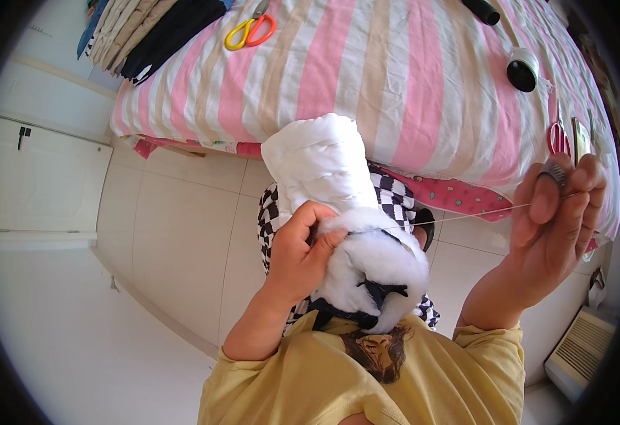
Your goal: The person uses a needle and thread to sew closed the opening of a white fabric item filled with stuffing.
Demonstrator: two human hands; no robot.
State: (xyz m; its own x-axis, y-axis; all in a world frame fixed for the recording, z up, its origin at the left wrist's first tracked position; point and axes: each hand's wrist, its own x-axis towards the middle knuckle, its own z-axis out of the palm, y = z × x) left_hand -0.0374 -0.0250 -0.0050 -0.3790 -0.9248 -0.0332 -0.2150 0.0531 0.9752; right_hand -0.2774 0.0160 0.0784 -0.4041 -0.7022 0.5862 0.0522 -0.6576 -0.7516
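A white padded fabric piece (320, 159) lies over my lap, its far end against the bed's edge. Fluffy white batting (379, 260) bulges from its near part, with dark cloth (382, 292) showing among the folds. My left hand (307, 249) pinches the piece where padding and batting meet. Out to the right, my right hand (560, 207) is raised, fingers closed around the end of a pale thread (464, 215). The thread runs taut back to the batting. A ribbed metal thimble ring (553, 172) sits on one finger; whether a needle is in the fingertips is hard to tell.
On the striped bedspread (326, 64) lie yellow-and-orange-handled scissors (250, 32), red-handled scissors (558, 139), a phone (581, 139), a white thread cone (522, 69) and a dark cylinder (482, 10). Folded clothes (150, 37) are stacked at upper left. A white cabinet (39, 175) stands left.
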